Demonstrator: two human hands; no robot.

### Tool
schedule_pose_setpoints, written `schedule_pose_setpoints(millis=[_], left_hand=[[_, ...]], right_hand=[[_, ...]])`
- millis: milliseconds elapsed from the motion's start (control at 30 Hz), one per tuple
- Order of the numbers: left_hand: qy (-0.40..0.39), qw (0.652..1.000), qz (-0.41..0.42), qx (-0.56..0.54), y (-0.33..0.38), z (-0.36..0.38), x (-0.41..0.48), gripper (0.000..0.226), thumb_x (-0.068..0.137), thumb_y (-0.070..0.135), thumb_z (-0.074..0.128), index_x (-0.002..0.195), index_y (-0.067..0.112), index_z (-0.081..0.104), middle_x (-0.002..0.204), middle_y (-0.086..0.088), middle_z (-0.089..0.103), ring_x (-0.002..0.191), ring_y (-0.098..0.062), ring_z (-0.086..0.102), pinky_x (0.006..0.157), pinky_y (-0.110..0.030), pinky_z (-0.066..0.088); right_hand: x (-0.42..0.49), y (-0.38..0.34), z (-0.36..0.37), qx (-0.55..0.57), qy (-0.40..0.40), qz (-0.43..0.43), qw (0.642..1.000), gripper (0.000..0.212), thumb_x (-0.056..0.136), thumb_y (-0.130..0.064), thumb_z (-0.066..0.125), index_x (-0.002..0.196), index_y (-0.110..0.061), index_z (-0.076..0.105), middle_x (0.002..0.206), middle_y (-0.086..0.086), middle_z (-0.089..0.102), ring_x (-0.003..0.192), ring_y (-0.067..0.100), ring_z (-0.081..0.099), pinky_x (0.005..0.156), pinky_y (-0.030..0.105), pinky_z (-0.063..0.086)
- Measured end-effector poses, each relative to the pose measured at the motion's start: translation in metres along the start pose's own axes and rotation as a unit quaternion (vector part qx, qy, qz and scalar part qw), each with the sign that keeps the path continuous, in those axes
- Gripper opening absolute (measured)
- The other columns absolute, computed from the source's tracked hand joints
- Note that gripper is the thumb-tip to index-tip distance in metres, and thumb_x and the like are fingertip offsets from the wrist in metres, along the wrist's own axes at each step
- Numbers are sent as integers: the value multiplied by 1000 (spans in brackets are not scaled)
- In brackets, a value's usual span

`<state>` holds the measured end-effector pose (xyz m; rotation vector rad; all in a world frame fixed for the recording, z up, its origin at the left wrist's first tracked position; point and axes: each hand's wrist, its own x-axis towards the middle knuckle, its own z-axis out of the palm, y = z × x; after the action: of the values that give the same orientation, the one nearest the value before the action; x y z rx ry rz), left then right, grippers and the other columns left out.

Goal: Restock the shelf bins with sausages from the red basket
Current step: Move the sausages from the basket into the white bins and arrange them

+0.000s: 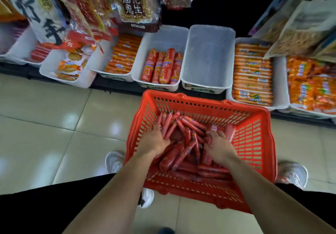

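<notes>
While the red basket (254,139) sits on the tiled floor (54,124) before the shelf, you're both hands deep in its sausages (183,153): left hand (154,140) curled round a few on the pile's left, right hand (221,147) clamped on some at the right. Up ahead, a white bin (160,37) holds four fatter red ones.

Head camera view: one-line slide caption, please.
Left hand and right hand grip sausages in the red basket before an empty bin.
</notes>
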<state>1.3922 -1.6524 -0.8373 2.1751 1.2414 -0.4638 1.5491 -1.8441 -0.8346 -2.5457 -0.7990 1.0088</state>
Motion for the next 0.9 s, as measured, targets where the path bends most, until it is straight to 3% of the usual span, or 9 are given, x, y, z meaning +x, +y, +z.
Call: schedule_pose_setpoints(millis=[100, 200, 367, 467, 667, 767, 900], left_hand=[[9, 1000, -5, -5, -4, 18, 13, 104, 73, 56, 71, 157, 24, 19, 143, -15, 46, 131, -36, 44, 113, -43, 34], [14, 998, 5, -54, 0, 29, 27, 108, 75, 44, 75, 159, 30, 8, 145, -16, 40, 134, -36, 41, 116, -42, 31], [41, 992, -18, -116, -5, 49, 57, 88, 79, 38, 75, 152, 18, 31, 141, -13, 51, 130, -32, 50, 111, -38, 38], [28, 995, -35, -90, -9, 59, 68, 89, 78, 36, 77, 151, 17, 29, 142, -12, 51, 129, -32, 52, 106, -41, 40], [26, 999, -21, -29, -9, 66, 81, 90, 80, 36, 79, 149, 8, 28, 138, -18, 49, 127, -35, 51, 104, -42, 41], [13, 998, -12, -57, -11, 65, 82, 88, 77, 36, 80, 145, 6, 33, 134, -18, 51, 121, -35, 54, 100, -44, 47], [-12, 990, -24, -140, -13, 57, 80, 71, 70, 37, 83, 128, 18, 46, 111, 0, 64, 97, -20, 64, 83, -33, 51]], right_hand=[[21, 7, 19, -10, -40, 16, 999, 78, 87, -44, 63, 151, -15, 30, 153, 19, 32, 132, 42, 44, 107, 45, 41], [49, 3, 36, -29, -47, 4, 998, 100, 81, -54, 68, 156, -15, 15, 157, 14, 21, 143, 37, 26, 113, 46, 33], [91, -2, 63, -58, -79, 2, 995, 112, 84, -59, 65, 157, -11, -5, 165, 12, -1, 152, 29, 3, 122, 43, 14], [100, 1, 77, -101, -87, -3, 991, 113, 85, -71, 52, 156, -11, -11, 165, 12, -8, 152, 27, -1, 121, 42, 10], [124, 2, 66, -183, -115, -31, 976, 130, 66, -90, 51, 155, -7, 5, 158, 16, 22, 143, 33, 25, 116, 46, 30], [128, 2, 64, -207, -113, -61, 970, 119, 65, -92, 48, 147, -8, 26, 145, 15, 42, 132, 33, 42, 109, 45, 38], [125, 8, 67, -212, -81, -81, 971, 110, 62, -94, 47, 136, -13, 41, 134, 11, 55, 122, 30, 52, 105, 42, 40]])
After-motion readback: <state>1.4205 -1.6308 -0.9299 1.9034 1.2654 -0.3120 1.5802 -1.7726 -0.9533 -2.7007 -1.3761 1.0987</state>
